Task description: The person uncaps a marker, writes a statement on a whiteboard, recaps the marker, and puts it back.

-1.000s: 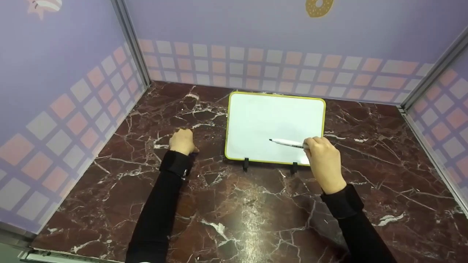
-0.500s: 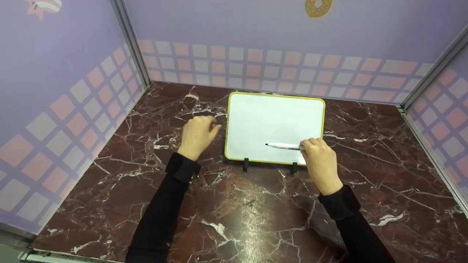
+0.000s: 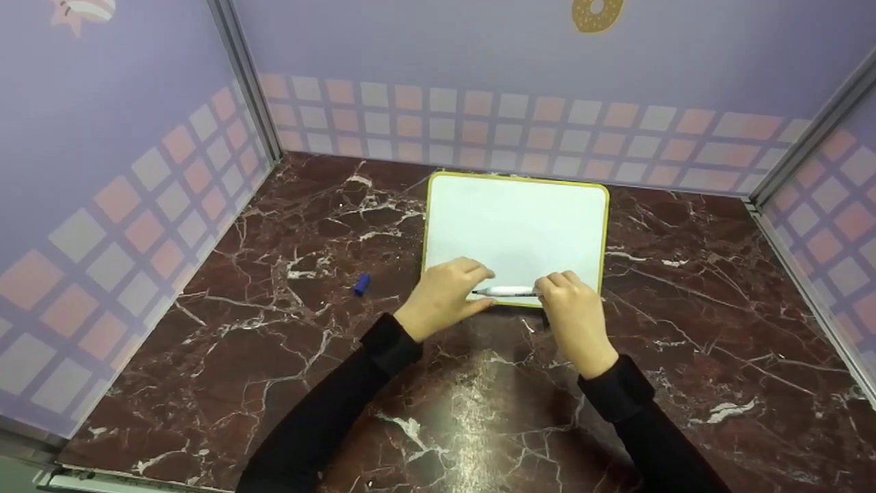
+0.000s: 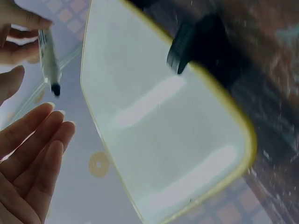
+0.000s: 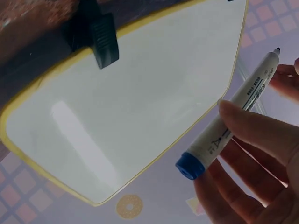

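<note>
Marker (image 3: pixel 510 291), pinched between thumb and fingers of right hand (image 3: pixel 575 320), held in front of whiteboard (image 3: pixel 520 219), close to its lower edge. Left hand (image 3: pixel 445 296) unclenched, fingers relaxed and fairly straight, just beside dark tip (image 4: pixel 56 89), clear of it in left wrist view. Right wrist view: blue end (image 5: pixel 190 165) of barrel, hidden by right hand in head view. Head view alone: blue cap (image 3: pixel 362 284) on tabletop (image 3: pixel 205 383), left of whiteboard. Tip toward left hand; long axis nearly level across head view, roughly parallel to whiteboard's lower edge.
</note>
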{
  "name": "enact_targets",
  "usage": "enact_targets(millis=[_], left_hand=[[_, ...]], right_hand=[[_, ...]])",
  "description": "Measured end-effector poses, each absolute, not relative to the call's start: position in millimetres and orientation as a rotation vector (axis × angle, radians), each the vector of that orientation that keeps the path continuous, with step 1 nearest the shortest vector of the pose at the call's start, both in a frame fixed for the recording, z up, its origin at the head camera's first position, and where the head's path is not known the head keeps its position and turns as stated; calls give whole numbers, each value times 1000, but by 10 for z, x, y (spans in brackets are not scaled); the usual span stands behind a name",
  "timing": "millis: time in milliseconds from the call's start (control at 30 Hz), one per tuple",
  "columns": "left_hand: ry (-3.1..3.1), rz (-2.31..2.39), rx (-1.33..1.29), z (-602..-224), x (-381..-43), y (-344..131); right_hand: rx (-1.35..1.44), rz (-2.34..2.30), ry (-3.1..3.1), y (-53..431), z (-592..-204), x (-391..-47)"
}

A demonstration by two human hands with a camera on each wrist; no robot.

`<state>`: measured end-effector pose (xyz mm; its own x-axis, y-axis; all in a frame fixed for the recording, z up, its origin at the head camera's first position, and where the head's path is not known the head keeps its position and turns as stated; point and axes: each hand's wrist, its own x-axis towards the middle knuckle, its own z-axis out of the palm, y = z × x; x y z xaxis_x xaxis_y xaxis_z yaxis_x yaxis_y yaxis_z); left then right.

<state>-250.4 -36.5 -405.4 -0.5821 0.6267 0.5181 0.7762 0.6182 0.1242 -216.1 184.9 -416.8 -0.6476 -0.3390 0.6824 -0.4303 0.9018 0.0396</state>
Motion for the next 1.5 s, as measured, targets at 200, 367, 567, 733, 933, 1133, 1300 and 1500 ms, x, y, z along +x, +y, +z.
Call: enact_targets(millis=[200, 367, 567, 733, 933, 1133, 1300, 1500], left_hand=[[-2415, -471, -1191, -4165, -2464, -274], [-2439, -521, -1208, -4217, -2435, -229], [-2475, -594, -1156, -4268, -2448, -204], [-2483, -713, -1077, -4258, -2486, -223], [-2418, -845, -1018, -4239, -2495, -236], [-2318, -970, -1037, -4253, -2474, -199], [-2298, -1078, -1049, -4296, -2459, -166], [-2302, -1137, -1064, -4332, -2444, -122]], right_hand=[[624, 66, -2282, 1740, -4200, -2109], [648, 48, -2226, 1698, -4219, -2093], [652, 72, -2231, 1704, -4238, -2107], [622, 347, -2325, 1776, -4142, -2103], [541, 853, -2397, 2002, -4116, -2235], [669, 1400, -2361, 2110, -4224, -2359], [796, 1788, -2261, 2043, -4295, -2362], [755, 2001, -2156, 1957, -4344, -2324]])
